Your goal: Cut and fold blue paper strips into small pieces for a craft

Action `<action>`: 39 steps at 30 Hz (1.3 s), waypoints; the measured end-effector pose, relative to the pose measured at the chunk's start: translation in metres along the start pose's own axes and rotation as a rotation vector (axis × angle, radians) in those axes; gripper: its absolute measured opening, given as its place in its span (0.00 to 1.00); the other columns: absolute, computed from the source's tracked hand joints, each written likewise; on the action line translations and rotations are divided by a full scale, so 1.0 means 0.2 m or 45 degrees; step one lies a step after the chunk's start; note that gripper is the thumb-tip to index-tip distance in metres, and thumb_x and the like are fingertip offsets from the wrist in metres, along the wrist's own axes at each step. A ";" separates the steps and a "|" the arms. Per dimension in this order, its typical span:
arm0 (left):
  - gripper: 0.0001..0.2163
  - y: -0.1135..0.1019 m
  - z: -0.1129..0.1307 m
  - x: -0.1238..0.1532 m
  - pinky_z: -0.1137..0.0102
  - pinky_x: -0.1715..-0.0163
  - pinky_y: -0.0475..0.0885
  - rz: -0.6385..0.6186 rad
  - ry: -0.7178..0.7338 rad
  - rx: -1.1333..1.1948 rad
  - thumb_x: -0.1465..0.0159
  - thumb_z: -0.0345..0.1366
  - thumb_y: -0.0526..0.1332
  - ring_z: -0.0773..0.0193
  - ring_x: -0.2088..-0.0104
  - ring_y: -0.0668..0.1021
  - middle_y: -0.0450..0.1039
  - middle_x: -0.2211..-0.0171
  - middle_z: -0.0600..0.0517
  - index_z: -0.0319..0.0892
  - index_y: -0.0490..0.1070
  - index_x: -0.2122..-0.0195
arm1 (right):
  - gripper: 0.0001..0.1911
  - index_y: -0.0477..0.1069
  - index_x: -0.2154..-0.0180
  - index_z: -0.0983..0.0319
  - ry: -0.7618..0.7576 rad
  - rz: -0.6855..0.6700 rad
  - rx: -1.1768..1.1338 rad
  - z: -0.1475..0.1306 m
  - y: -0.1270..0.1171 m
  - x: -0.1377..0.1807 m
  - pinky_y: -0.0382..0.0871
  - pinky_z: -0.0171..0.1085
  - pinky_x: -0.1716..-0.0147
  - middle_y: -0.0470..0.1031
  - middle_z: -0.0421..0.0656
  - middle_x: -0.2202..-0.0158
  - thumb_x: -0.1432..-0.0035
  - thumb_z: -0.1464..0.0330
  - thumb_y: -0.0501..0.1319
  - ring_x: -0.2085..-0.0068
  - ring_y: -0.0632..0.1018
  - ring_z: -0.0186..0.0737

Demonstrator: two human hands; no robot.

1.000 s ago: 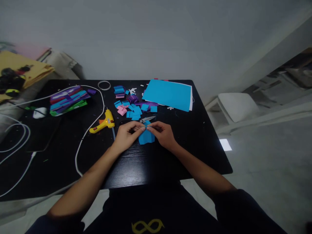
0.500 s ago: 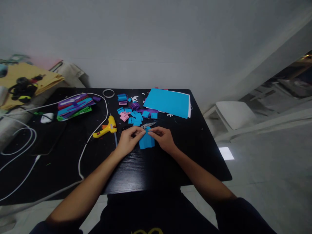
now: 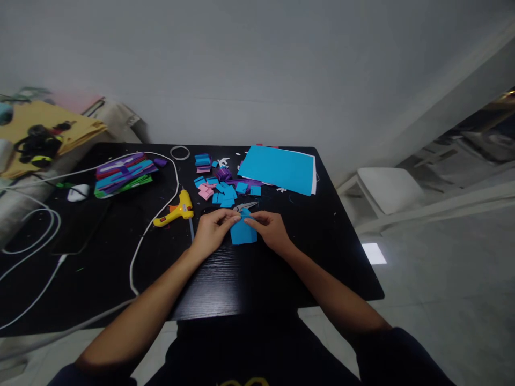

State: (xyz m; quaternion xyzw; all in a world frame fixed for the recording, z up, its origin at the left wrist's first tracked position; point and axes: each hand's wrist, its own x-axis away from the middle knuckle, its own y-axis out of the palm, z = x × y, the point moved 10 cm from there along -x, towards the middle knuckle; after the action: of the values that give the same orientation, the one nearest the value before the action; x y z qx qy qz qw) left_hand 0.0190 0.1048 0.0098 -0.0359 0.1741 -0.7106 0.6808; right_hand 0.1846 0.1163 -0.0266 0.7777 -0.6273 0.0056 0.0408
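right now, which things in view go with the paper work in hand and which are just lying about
Likely belong:
- folded blue paper, pinched in the left hand and right hand
- scissors
- yellow glue gun
- small cut paper pieces
- large blue sheet

Probably just lying about:
- grey ring
- white rounded object
- dark flat device

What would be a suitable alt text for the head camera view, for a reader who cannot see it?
A person's left hand and right hand pinch a creased blue piece of paper at a black wood-grained table. Beyond lie silver-bladed scissors, small blue, pink and purple paper pieces and a large blue paper sheet; a yellow glue gun lies to the left.
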 end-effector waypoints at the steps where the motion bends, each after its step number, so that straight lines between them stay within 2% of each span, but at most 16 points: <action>1: 0.11 0.00 -0.01 0.00 0.71 0.66 0.74 -0.006 -0.011 0.008 0.37 0.45 0.68 0.63 0.68 0.80 0.82 0.67 0.52 0.43 0.82 0.61 | 0.15 0.83 0.64 0.60 0.002 0.013 0.004 0.00 0.00 0.00 0.78 0.43 0.61 0.85 0.44 0.65 0.50 0.57 0.73 0.64 0.84 0.46; 4: 0.13 0.02 -0.04 0.00 0.70 0.64 0.75 -0.039 -0.056 0.072 0.39 0.46 0.69 0.62 0.67 0.81 0.83 0.66 0.51 0.43 0.82 0.59 | 0.15 0.83 0.64 0.61 -0.001 0.064 0.016 0.00 -0.02 0.00 0.78 0.41 0.63 0.85 0.44 0.65 0.51 0.57 0.74 0.65 0.84 0.45; 7: 0.14 0.03 -0.06 0.00 0.70 0.66 0.76 -0.049 -0.091 0.123 0.40 0.47 0.70 0.62 0.69 0.81 0.82 0.69 0.52 0.42 0.81 0.61 | 0.15 0.83 0.65 0.61 -0.007 0.099 0.033 -0.01 -0.03 0.00 0.77 0.40 0.63 0.85 0.44 0.66 0.52 0.58 0.74 0.65 0.84 0.44; 16: 0.13 0.01 -0.03 0.00 0.70 0.69 0.75 -0.018 -0.106 0.117 0.41 0.47 0.71 0.62 0.71 0.81 0.82 0.71 0.51 0.42 0.82 0.63 | 0.13 0.83 0.65 0.60 -0.013 0.098 0.004 -0.02 -0.03 0.01 0.77 0.41 0.64 0.85 0.44 0.66 0.52 0.59 0.74 0.66 0.83 0.44; 28: 0.13 0.01 -0.02 0.01 0.70 0.69 0.73 -0.028 -0.100 0.084 0.42 0.46 0.72 0.63 0.71 0.79 0.81 0.71 0.52 0.41 0.82 0.63 | 0.10 0.81 0.66 0.59 -0.144 0.113 0.061 -0.09 -0.03 0.01 0.76 0.40 0.59 0.83 0.42 0.66 0.45 0.60 0.70 0.63 0.82 0.43; 39: 0.12 0.02 0.06 0.02 0.71 0.70 0.73 -0.042 -0.018 -0.007 0.35 0.46 0.66 0.64 0.71 0.78 0.80 0.71 0.53 0.42 0.81 0.64 | 0.10 0.80 0.67 0.59 -0.195 0.128 0.101 -0.11 -0.02 0.03 0.75 0.39 0.63 0.82 0.42 0.68 0.45 0.59 0.69 0.65 0.80 0.43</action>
State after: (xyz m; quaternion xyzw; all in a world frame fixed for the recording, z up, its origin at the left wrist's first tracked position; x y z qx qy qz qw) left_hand 0.0258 0.0991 0.0188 -0.0456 0.1708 -0.7210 0.6701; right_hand 0.1908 0.1121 -0.0042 0.7445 -0.6660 -0.0271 -0.0386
